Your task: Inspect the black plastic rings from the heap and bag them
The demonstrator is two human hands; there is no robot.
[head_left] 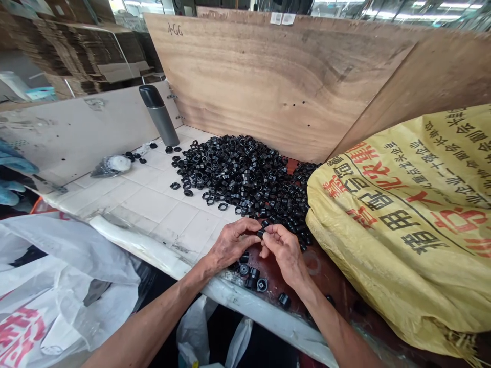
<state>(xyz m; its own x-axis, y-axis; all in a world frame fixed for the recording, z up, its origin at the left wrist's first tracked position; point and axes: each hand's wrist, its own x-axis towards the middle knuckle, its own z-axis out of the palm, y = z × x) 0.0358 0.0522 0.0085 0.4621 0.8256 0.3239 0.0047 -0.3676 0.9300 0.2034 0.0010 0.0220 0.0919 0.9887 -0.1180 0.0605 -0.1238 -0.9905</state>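
Near the table's front edge, my left hand [238, 238] and my right hand [283, 249] meet over a small black plastic part [261, 233]. Thumb and fingers of both hands pinch it, so much of it is covered. Just beyond my fingers spreads a large heap of black plastic rings [245, 174]. Below my hands lie several black caps [262, 284], one showing a cross-shaped inside. Another black cap [284, 300] rests on its side, nearer the front edge.
A full yellow woven sack [383, 220] leans in from the right. A grey flask [161, 117] stands at the back left, near a small plastic bag [112, 165]. A plywood board [268, 82] walls the back. White sacks [69, 276] hang at the left front; a person's blue glove [11, 191] shows far left.
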